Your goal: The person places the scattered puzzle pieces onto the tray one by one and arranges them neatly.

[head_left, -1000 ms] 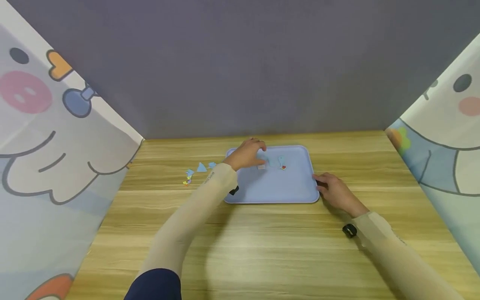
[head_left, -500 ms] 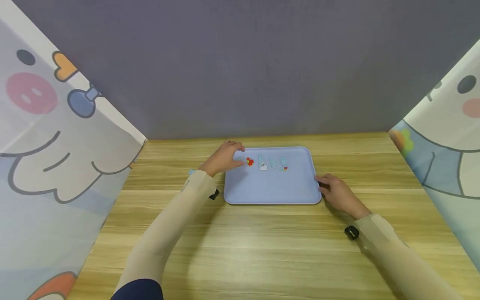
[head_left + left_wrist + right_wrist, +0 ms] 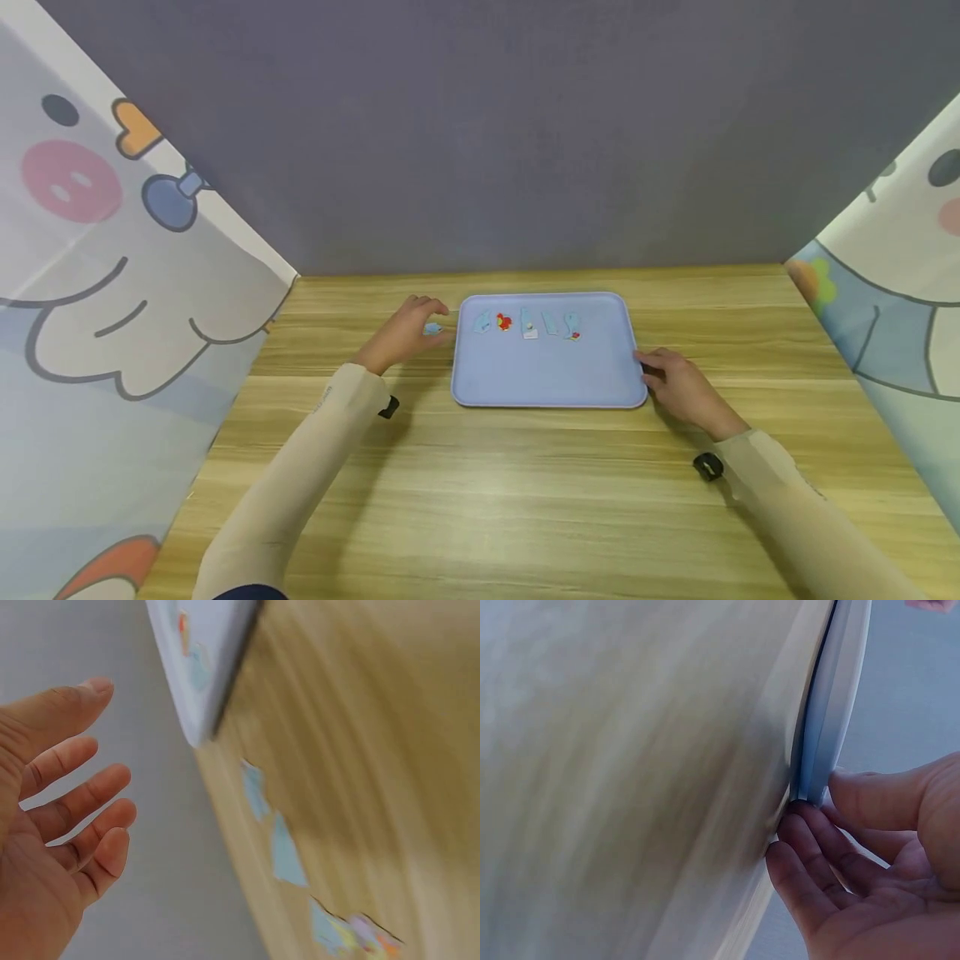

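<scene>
My left hand (image 3: 405, 333) hovers over the table just left of the tray, thumb and fingers apart, holding nothing. A small flat light-blue piece (image 3: 432, 329) shows between thumb and fingers in the head view. In the left wrist view it lies on the wood with a light-blue triangular piece (image 3: 287, 851) and a multicoloured piece (image 3: 352, 934). My right hand (image 3: 681, 390) grips the right edge of the pale blue tray (image 3: 547, 383); in the right wrist view the thumb (image 3: 877, 799) is on the rim, the fingers against its underside.
Along the tray's far half lie several flat pieces in a row: a light-blue one (image 3: 482, 322), a red one (image 3: 503, 322), a light-blue and white one (image 3: 528, 325), a narrow one (image 3: 551, 322) and a curved one (image 3: 573, 325). A grey wall (image 3: 525, 150) stands behind the table.
My left hand has moved left from over the tray to the table beside it, uncovering the red piece and the leftmost light-blue piece. The right hand stays at the tray's edge.
</scene>
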Tool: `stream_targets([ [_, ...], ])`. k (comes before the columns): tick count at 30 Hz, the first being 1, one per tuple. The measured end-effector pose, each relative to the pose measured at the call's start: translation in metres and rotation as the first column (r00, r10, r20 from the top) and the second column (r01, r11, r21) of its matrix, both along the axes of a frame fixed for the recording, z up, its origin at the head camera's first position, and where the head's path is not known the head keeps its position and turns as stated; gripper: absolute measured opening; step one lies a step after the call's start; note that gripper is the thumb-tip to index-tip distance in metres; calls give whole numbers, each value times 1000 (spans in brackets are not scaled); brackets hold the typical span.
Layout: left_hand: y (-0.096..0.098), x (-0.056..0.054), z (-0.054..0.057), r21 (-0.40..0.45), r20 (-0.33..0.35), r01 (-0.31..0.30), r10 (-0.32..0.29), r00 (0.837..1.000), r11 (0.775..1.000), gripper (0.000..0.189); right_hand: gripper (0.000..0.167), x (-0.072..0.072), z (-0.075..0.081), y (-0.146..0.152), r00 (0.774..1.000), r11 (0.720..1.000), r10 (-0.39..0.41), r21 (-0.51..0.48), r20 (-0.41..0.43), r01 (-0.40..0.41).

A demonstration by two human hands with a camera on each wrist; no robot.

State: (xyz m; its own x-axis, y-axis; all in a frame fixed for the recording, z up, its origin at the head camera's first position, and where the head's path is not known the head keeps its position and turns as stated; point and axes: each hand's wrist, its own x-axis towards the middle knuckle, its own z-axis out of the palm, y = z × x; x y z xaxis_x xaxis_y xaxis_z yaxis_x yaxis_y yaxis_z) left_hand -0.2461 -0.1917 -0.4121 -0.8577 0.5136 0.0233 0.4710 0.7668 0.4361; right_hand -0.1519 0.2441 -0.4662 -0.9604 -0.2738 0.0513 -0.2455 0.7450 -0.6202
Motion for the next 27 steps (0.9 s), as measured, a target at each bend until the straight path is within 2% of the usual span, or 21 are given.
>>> stream_targets([
  [6,-22,8,-13,-4,4,-23,23,1000,1000,41,40,0,0,0,1000,1000,5,-3,-10,-5],
  [12,-40,10,-21,8,6,-73,73,997,997,45,40,0,-2,0,1000,1000,11,-2,-21,-11],
  [17,-53,6,-27,-8,34,-132,132,991,991,46,40,-1,-3,1,1000,1000,10,3,-18,-10],
  [22,-62,-1,-33,-52,65,-159,162,985,986,49,40,-2,-2,1,1000,1000,5,3,-10,-5],
  [27,-65,-8,-40,-64,61,-162,166,984,985,48,40,-2,-2,-1,1000,1000,7,4,-3,-7],
])
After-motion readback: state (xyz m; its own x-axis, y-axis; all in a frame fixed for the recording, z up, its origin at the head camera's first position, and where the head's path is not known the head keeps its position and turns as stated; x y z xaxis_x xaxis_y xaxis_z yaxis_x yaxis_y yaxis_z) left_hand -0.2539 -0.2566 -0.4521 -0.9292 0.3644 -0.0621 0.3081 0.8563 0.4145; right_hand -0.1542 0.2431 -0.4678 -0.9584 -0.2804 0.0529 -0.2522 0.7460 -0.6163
